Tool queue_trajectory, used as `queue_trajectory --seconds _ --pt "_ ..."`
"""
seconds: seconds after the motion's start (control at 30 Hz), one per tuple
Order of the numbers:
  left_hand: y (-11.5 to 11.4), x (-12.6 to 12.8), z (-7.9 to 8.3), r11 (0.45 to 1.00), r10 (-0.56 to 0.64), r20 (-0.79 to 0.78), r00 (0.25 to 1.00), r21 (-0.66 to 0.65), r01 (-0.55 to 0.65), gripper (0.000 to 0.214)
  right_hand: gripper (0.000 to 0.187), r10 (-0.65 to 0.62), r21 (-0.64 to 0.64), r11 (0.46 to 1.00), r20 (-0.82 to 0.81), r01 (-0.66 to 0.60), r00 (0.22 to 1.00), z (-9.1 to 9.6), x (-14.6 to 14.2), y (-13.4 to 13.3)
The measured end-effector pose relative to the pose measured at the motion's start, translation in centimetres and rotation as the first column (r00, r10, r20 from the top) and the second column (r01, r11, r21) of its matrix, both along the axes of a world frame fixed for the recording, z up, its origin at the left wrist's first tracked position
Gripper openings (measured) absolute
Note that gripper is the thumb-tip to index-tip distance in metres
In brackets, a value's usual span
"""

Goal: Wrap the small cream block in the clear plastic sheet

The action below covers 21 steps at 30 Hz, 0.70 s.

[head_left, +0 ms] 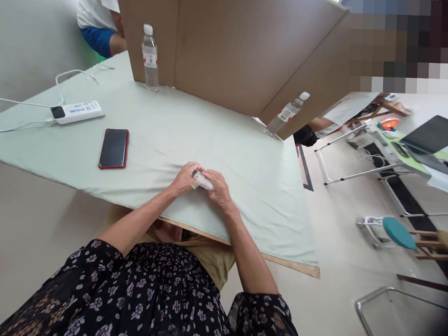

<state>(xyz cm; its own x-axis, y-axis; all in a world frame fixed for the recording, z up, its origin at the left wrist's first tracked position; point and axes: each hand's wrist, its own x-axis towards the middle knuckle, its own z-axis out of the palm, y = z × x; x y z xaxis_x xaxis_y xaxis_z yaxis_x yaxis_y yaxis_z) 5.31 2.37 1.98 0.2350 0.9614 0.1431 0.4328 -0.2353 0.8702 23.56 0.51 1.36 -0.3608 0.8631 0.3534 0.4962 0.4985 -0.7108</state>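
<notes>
Close to the front edge of the cloth-covered table [196, 123], my two hands meet around a small whitish, translucent item [204, 181], perhaps wrapped in clear plastic; its kind is not plain. My left hand [187, 179] is closed at its left end, where a small dark patch shows by the fingers. My right hand [219, 188] curls over its right side, with fingertips near those of the left. To the left of the hands lies a phone [114, 148] with a dark screen and a red case.
A cardboard partition [228, 50] stands along the back. Two water bottles, one upright [150, 57] and one leaning in view [286, 114], stand before it. A white power strip [78, 112] with cables lies at left. Off to the right are a laptop [434, 141] and a teal stool [398, 232].
</notes>
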Motion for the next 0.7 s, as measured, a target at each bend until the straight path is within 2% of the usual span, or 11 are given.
queue_trajectory --seconds 0.1,0.2,0.27,0.33,0.37,0.43,0.53,0.6,0.7 --pt "0.1 -0.5 1.1 0.998 -0.009 0.112 0.994 -0.056 0.015 0.029 0.031 -0.089 -0.211 0.976 -0.205 0.045 0.975 0.9 -0.4 1.5" --pt "-0.3 -1.5 2.0 0.974 -0.135 0.259 0.956 -0.144 0.177 0.042 0.035 -0.174 -0.454 0.891 -0.386 -0.022 0.906 1.5 -0.9 2.2" --pt "-0.6 -2.0 2.0 0.943 -0.172 0.331 0.928 -0.217 0.253 0.05 0.04 -0.234 -0.547 0.836 -0.415 -0.036 0.879 1.4 -1.3 2.3" --pt "-0.8 -2.2 1.7 0.921 -0.13 0.384 0.914 -0.296 0.255 0.054 0.046 -0.28 -0.592 0.806 -0.402 -0.014 0.872 0.9 -1.5 2.1" --pt "-0.8 -2.2 1.5 0.912 -0.095 0.407 0.909 -0.33 0.243 0.055 0.048 -0.302 -0.593 0.805 -0.394 0.011 0.868 0.7 -1.5 1.9" --pt "-0.7 -2.0 1.1 0.898 -0.031 0.447 0.894 -0.381 0.222 0.058 0.05 -0.358 -0.538 0.836 -0.384 0.109 0.851 0.3 -1.2 1.5" --pt "-0.6 -1.7 0.8 0.88 0.014 0.493 0.87 -0.42 0.224 0.058 0.047 -0.41 -0.357 0.891 -0.362 0.281 0.837 0.1 -0.1 0.8" --pt "-0.6 -1.5 0.8 0.867 0.01 0.506 0.862 -0.434 0.245 0.057 0.043 -0.364 -0.26 0.922 -0.33 0.286 0.871 0.1 0.5 0.4" --pt "-0.6 -1.5 0.9 0.842 -0.032 0.515 0.856 -0.447 0.301 0.056 0.043 -0.271 -0.237 0.949 -0.289 0.206 0.918 -0.3 0.9 0.3"
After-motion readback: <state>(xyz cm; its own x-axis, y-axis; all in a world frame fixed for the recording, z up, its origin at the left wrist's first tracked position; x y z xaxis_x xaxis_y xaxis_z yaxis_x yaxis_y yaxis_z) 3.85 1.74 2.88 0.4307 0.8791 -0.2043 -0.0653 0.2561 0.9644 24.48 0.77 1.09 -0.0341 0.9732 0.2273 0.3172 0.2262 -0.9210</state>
